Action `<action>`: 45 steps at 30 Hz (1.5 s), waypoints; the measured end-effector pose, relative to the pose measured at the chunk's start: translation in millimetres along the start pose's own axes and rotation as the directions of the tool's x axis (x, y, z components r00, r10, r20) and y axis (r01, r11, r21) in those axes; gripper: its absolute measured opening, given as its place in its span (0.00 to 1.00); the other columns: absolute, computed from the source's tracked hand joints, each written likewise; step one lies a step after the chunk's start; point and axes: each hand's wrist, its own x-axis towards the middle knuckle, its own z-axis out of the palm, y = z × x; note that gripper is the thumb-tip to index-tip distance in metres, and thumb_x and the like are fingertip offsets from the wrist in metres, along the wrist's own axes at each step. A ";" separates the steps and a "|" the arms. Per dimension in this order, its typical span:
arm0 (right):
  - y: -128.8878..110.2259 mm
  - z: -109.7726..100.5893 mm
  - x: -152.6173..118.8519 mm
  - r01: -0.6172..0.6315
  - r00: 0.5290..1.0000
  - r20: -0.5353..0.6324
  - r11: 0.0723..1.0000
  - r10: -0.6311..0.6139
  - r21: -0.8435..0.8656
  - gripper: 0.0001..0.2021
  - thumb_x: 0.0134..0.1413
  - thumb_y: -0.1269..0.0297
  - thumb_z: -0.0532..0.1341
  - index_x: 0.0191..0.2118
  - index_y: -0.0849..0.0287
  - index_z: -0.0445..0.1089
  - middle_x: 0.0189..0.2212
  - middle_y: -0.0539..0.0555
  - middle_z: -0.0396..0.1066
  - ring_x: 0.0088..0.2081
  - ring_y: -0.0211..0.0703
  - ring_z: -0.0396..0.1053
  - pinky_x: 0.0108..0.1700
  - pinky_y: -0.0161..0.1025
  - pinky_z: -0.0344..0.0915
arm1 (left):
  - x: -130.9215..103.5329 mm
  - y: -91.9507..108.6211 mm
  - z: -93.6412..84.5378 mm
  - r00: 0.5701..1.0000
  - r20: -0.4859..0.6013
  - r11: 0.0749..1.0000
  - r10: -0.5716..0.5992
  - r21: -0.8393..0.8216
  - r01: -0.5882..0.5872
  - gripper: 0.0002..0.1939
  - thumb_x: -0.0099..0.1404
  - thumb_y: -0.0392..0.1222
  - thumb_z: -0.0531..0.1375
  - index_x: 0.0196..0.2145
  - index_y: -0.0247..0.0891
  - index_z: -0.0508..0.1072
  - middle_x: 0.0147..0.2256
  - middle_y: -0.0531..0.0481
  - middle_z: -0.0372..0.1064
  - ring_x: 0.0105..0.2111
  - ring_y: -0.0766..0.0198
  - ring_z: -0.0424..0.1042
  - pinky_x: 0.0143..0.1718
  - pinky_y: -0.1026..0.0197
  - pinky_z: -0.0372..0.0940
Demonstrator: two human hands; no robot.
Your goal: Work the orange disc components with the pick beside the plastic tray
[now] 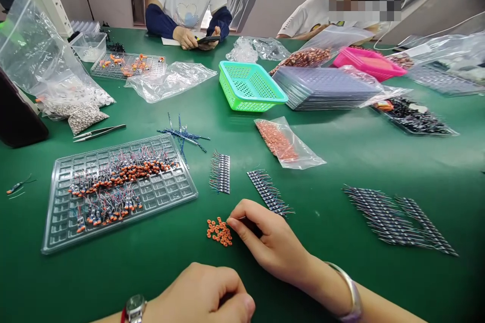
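Note:
My right hand (271, 242) reaches to the edge of a small pile of orange rings (220, 232), thumb and forefinger pinched together; whether a ring sits between the tips is too small to tell. Closer to me, my left hand (202, 292) is curled, its thumb against the bent forefinger, and anything inside is hidden. Beyond my right hand lies a strip of small wired boards (268, 192), with a second wired strip (222, 172) to its left. A clear compartment tray (162, 197) at the left carries rows of wired parts with orange ends (132, 172).
Tweezers (99, 132) and a bag of pale beads (87, 117) lie at the left. Farther back are a bag of orange rings (278, 140), a green basket (252, 101) and stacked trays (326, 88). More wired strips (386, 219) lie right. Two people sit opposite, one holding a phone (208, 39).

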 end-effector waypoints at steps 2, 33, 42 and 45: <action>-0.3 0.2 0.2 0.004 1.000 0.000 1.000 -0.004 -0.005 0.08 0.62 0.73 0.55 0.32 0.57 0.64 0.24 0.49 0.64 0.25 0.39 0.62 0.27 0.35 0.60 | -0.1 -0.3 -0.1 1.000 0.007 1.000 -0.003 -0.001 0.003 0.09 0.61 0.42 0.50 0.24 0.39 0.63 0.21 0.57 0.63 0.23 0.70 0.63 0.25 0.69 0.56; -2.7 3.1 -0.4 0.134 0.991 0.024 0.987 -0.132 -0.091 0.10 0.61 0.77 0.53 0.32 0.54 0.58 0.25 0.49 0.61 0.26 0.40 0.60 0.27 0.36 0.61 | -0.8 5.4 0.3 1.000 0.007 1.000 -0.012 0.008 0.012 0.09 0.61 0.41 0.51 0.24 0.40 0.64 0.21 0.57 0.62 0.23 0.70 0.62 0.26 0.68 0.55; -1.8 5.8 -0.7 0.154 0.985 0.099 0.983 -0.144 -0.104 0.13 0.60 0.79 0.51 0.30 0.53 0.54 0.25 0.48 0.57 0.26 0.42 0.56 0.26 0.37 0.59 | 1.2 1.8 2.2 1.000 0.007 1.000 -0.004 -0.017 0.004 0.10 0.61 0.43 0.50 0.23 0.40 0.62 0.22 0.55 0.63 0.23 0.68 0.64 0.25 0.66 0.54; -2.6 3.5 -0.1 0.130 0.985 0.129 0.986 -0.117 -0.105 0.12 0.61 0.78 0.51 0.30 0.53 0.53 0.25 0.48 0.57 0.26 0.42 0.56 0.26 0.36 0.59 | 1.6 2.3 2.4 1.000 0.005 1.000 -0.002 -0.027 0.002 0.11 0.61 0.44 0.50 0.23 0.40 0.62 0.22 0.55 0.64 0.23 0.68 0.65 0.25 0.66 0.55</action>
